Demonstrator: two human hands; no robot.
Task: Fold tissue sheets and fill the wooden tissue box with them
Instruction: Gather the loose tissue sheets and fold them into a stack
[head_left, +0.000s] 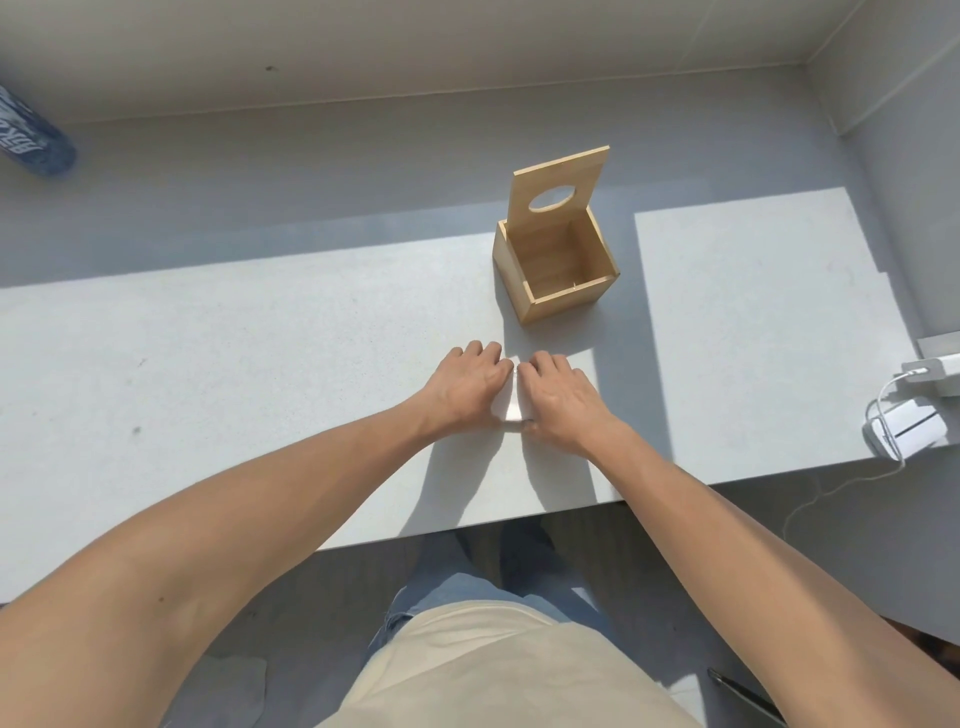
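A tissue (511, 410) is pressed flat under both hands (470, 382), held together; edges should be squared before the box (556, 270) is filled.

Hard sunlight floods the tabletop (260, 338), nearly washing out the white tissue (511, 408) between the left hand (467, 382) and right hand (558, 395), throwing crisp arm shadows toward the near edge, while wide-angle distortion bends the frame's borders.
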